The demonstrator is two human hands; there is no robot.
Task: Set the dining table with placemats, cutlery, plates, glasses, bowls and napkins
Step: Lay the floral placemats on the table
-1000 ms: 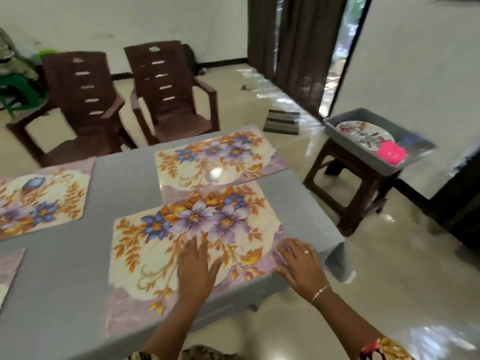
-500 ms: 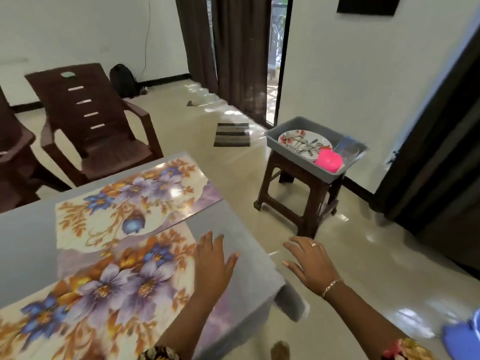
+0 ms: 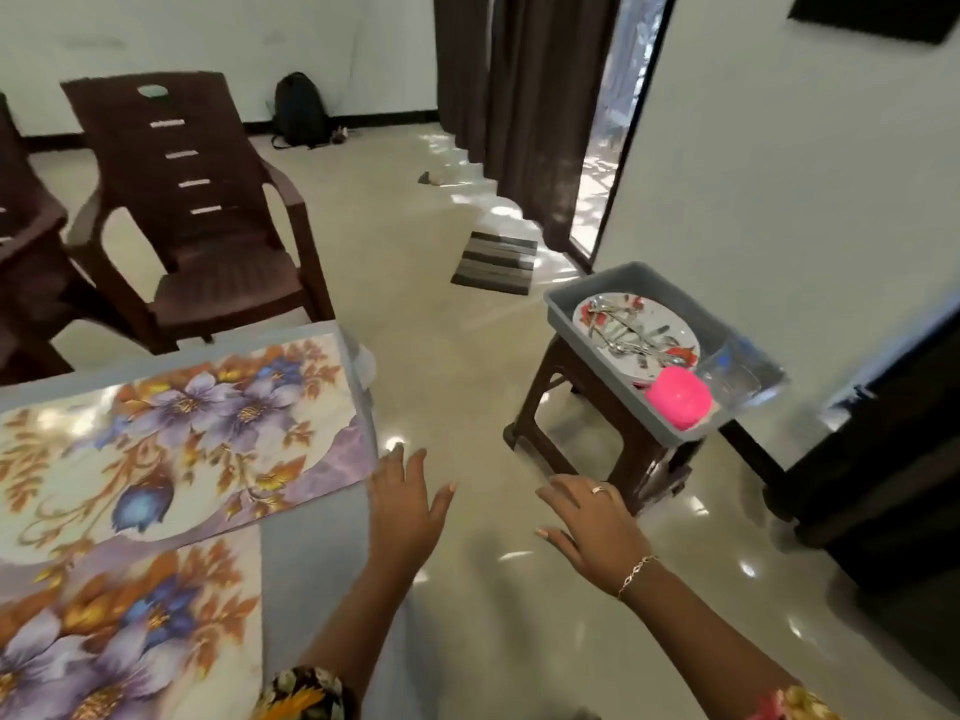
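Head camera, the only view: both hands hang palm-down in the air with fingers spread and loose, holding nothing. The left hand is just off the edge of the grey-clothed dining table, close to the corner of the farther floral plastic placemat. The right hand, with a ring and a thin bracelet, is out over the glossy floor.

What the coming move seems to turn on is the grey rectangular plastic tub on the low brown plastic stool. It lies ahead and to the right of both hands, apart from the table, and the right hand is clearly the nearer one. The tub's long axis runs on a diagonal, from its far-left corner to its near-right end. Inside it, a round white plate with red flowers carries a tangle of metal cutlery. A bright pink plastic bowl sits at the near side, and clear glassware lies at the right end.

The nearer floral placemat and the farther one both lie flat on the table, and the frame's left edge cuts them off. The tub's near wall hides the plate's lower edge, so I cannot tell whether it is one plate or a stack. The cutlery pieces cannot be counted. The glassware is smeared by blur, and its number is unclear. No napkins can be made out anywhere.
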